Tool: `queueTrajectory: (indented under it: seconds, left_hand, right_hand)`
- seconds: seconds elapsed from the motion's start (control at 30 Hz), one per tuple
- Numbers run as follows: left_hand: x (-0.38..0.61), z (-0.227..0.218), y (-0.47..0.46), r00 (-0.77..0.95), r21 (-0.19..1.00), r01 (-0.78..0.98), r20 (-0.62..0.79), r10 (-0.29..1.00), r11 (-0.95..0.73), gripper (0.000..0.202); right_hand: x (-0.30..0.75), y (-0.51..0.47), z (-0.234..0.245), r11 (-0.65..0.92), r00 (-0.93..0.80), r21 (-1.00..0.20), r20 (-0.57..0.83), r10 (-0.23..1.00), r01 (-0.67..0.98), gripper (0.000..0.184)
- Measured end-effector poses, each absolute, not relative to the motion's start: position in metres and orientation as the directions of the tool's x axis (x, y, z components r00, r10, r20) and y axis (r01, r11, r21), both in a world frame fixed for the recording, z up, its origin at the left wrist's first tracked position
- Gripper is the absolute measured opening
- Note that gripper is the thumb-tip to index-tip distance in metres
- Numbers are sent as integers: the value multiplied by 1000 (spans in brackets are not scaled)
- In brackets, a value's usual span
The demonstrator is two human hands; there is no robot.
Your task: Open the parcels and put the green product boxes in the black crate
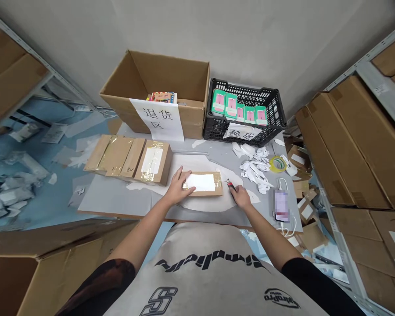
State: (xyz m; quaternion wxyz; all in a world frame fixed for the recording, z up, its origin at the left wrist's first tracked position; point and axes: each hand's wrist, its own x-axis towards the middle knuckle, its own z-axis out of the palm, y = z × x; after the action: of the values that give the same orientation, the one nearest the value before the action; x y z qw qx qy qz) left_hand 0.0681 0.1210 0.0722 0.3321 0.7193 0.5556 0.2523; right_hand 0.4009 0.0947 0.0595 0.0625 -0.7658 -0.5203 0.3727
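Observation:
A small taped cardboard parcel point(206, 183) with a white label lies on the grey table point(118, 197) in front of me. My left hand point(178, 188) rests flat on its left end, fingers stretched over the label's edge. My right hand point(240, 196) is closed round a small red-handled cutter point(231, 185), whose tip sits just off the parcel's right end.
Several taped parcels point(131, 159) lie in a row at the left. Behind stand an open cardboard box point(158, 94) with a paper sign and a black crate point(246, 114) of green-pink packets. Paper scraps point(255, 169), a tape roll point(278, 163) and a phone point(281, 205) lie at the right.

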Motion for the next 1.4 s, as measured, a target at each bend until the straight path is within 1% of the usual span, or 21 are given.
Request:
queueTrajectory:
  seconds: [0.07, 0.17, 0.23, 0.3, 0.37, 0.43, 0.5, 0.53, 0.57, 0.6, 0.63, 0.67, 0.73, 0.83, 0.97, 1.1, 1.27, 1.4]
  left_hand:
    - [58, 74, 115, 208, 805, 580, 6, 978, -128, 73]
    - [47, 77, 106, 118, 842, 536, -1, 993, -63, 67]
    - [43, 75, 103, 106, 865, 501, -29, 994, -28, 63]
    - [40, 72, 100, 131, 887, 461, -69, 989, 1, 61]
    - [40, 67, 98, 171, 902, 431, -101, 980, 17, 65]
    - [41, 63, 96, 202, 914, 406, -108, 973, 17, 75]
    - [42, 59, 94, 216, 925, 379, -96, 972, 7, 83]
    - [42, 57, 94, 217, 931, 366, -89, 972, 3, 85]
    - [42, 56, 94, 215, 935, 354, -82, 973, 0, 85]
    - [42, 54, 95, 214, 939, 345, -76, 974, -3, 86]
    - [42, 53, 96, 216, 941, 338, -71, 974, -7, 86]
    - [41, 52, 96, 221, 943, 333, -67, 973, -10, 86]
    - [39, 50, 98, 229, 947, 322, -60, 972, -18, 86]
    - [38, 47, 100, 230, 952, 306, -52, 972, -22, 85]
    - [39, 44, 100, 209, 957, 288, -28, 978, -34, 85]
    - [41, 41, 101, 196, 960, 278, -10, 981, -46, 83]
    - [46, 37, 101, 141, 967, 254, -36, 989, -1, 59]
    - [48, 33, 102, 136, 964, 263, 1, 991, -37, 58]
  right_hand:
    - [410, 80, 55, -428, 200, -438, -476, 857, 791, 44]
    - [410, 70, 48, -387, 183, -418, -450, 874, 822, 42]
    - [409, 72, 48, -388, 184, -416, -450, 874, 823, 43]
    - [412, 78, 53, -410, 196, -417, -467, 862, 811, 41]
    - [418, 86, 66, -430, 201, -429, -483, 852, 794, 39]
    - [418, 93, 87, -426, 185, -462, -479, 858, 778, 39]
    - [405, 100, 113, -330, 95, -507, -435, 896, 796, 37]
    - [393, 104, 126, -201, -25, -527, -390, 920, 826, 34]
    - [378, 107, 138, -29, -165, -509, -333, 928, 860, 33]
    - [361, 110, 149, 126, -279, -460, -282, 918, 879, 33]
    - [343, 114, 157, 264, -390, -415, -255, 885, 871, 35]
    - [324, 117, 163, 370, -476, -365, -262, 839, 854, 39]
    - [293, 125, 169, 484, -541, -249, -295, 788, 839, 43]
    - [268, 135, 166, 556, -567, -138, -335, 753, 820, 46]
    - [263, 142, 163, 617, -591, -62, -375, 714, 784, 48]
    - [261, 141, 165, 679, -620, 17, -393, 679, 734, 55]
    - [255, 135, 166, 699, -624, 84, -386, 680, 710, 59]
    - [258, 132, 167, 701, -616, 108, -398, 680, 705, 59]
